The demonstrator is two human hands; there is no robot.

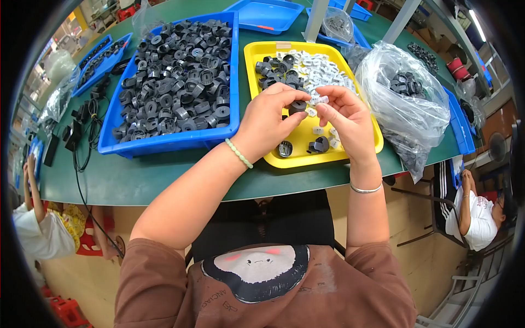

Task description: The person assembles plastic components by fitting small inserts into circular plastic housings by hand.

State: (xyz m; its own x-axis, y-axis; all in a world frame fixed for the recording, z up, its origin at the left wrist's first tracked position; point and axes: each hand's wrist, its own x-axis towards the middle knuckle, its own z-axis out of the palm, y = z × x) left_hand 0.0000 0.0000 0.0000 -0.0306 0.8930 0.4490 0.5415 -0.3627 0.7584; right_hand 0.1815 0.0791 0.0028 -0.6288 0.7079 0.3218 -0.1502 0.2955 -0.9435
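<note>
Above the yellow tray (328,160), my left hand (269,118) pinches a small round black plastic part (297,107) between thumb and fingers. Close beside it, my right hand (348,117) grips a small white plastic piece (321,100) with its fingertips. The two parts are near each other; whether they touch I cannot tell. Many white pieces (328,71) lie in the far half of the tray, with a heap of black parts (273,66) to their left. Nearer the front edge rest a round black part (284,148) and another black part (319,145) next to a few white pieces.
A deep blue bin (169,143) full of black parts stands left of the tray. On the right is a clear plastic bag (404,117) holding black parts. A black cable (80,180) hangs over the table's left edge. Other people sit at both sides.
</note>
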